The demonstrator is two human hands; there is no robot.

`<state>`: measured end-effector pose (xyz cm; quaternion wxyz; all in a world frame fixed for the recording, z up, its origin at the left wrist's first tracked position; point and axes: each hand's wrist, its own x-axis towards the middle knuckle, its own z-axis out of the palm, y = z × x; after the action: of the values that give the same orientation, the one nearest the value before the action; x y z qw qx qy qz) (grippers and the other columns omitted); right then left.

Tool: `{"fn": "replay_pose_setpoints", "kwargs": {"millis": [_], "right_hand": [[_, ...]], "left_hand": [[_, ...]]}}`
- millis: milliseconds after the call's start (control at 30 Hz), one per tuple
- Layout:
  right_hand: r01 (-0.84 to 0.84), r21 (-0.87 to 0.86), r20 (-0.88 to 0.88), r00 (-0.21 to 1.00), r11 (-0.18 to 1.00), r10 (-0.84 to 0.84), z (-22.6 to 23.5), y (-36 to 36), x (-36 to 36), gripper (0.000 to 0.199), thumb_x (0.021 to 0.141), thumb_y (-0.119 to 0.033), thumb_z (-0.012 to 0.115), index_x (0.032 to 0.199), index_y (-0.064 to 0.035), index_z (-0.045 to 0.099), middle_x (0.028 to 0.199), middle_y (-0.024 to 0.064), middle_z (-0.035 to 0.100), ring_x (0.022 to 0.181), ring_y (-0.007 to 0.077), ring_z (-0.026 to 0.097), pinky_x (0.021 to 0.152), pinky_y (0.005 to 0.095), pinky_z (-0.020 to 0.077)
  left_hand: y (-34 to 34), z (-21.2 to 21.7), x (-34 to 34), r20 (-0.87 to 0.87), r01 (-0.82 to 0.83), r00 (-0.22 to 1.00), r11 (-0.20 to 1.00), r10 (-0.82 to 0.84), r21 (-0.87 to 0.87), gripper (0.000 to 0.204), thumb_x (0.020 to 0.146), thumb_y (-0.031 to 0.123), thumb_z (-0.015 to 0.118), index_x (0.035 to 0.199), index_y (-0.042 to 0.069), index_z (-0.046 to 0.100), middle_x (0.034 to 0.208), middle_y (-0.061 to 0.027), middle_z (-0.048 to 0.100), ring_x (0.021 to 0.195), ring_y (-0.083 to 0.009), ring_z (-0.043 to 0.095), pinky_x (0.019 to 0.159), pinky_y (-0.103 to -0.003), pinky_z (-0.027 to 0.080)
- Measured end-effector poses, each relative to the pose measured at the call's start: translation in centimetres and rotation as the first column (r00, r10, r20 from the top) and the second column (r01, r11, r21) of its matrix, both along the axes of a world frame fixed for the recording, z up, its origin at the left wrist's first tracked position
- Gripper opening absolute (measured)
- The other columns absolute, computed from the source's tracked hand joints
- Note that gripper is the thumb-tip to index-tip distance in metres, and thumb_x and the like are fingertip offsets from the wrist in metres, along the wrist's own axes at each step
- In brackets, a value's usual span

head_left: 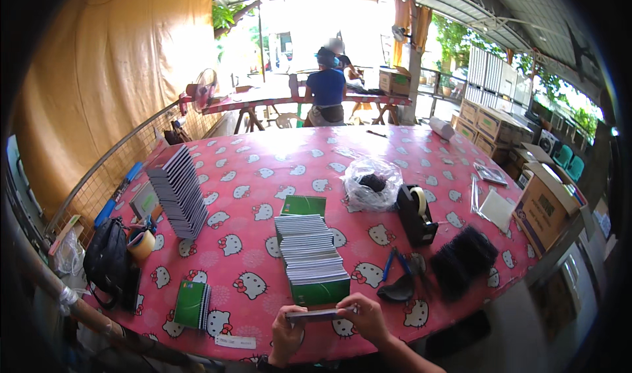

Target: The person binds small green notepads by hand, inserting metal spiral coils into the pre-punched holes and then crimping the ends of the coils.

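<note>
Near the front edge of the table, my left hand [287, 333] and my right hand [368, 318] each grip one end of a thin notebook [315, 315], seen edge-on. Its cover hardly shows from this angle. Just beyond lies a long row of overlapping green-covered notebooks [313, 258], their pale page edges upward. A small pile of green notebooks [191, 304] rests to the left of my hands. Farther left rises a tall, staggered stack of notebooks [179, 192].
Blue-handled pliers [397, 265], a black bristly bundle [463, 261], a tape dispenser [416, 216] and a clear plastic bag [372, 183] occupy the right side. A black bag [107, 264] and a tape roll [141, 245] sit left. Someone in blue [326, 88] sits beyond the pink-covered table [250, 241].
</note>
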<state>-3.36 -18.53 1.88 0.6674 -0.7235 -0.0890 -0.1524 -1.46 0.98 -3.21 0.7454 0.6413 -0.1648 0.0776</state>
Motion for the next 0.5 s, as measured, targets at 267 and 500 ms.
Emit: {"fn": "replay_pose_setpoints", "kwargs": {"millis": [267, 500], "right_hand": [[0.098, 0.261, -0.176, 0.983, 0.96, -0.053, -3.8, 2.2, -0.6, 0.009, 0.09, -0.008, 0.061, 0.098, -0.0033, 0.059, 0.089, 0.0018, 0.064, 0.082, 0.0065, 0.058, 0.074, 0.0209, 0.0465], [0.287, -0.479, 0.289, 0.944, 0.83, -0.16, -0.5, -5.9, 0.7, 0.007, 0.086, -0.009, 0.062, 0.086, -0.0018, 0.064, 0.081, 0.0117, 0.062, 0.073, 0.0241, 0.059, 0.066, 0.0357, 0.0469]], "left_hand": [[-3.5, 6.9, -4.1, 0.558, -0.667, 0.713, 0.654, 0.424, 0.356, 0.058, 0.071, 0.006, 0.068, 0.125, 0.004, 0.049, 0.103, -0.0111, 0.062, 0.098, -0.0261, 0.061, 0.106, -0.048, 0.026], [-2.8, 7.0, -2.8, 0.571, -0.376, 0.821, 0.748, -0.004, 0.546, 0.017, 0.074, 0.003, 0.064, 0.09, 0.007, 0.069, 0.085, -0.0073, 0.066, 0.077, -0.0225, 0.062, 0.073, -0.035, 0.046]]}}
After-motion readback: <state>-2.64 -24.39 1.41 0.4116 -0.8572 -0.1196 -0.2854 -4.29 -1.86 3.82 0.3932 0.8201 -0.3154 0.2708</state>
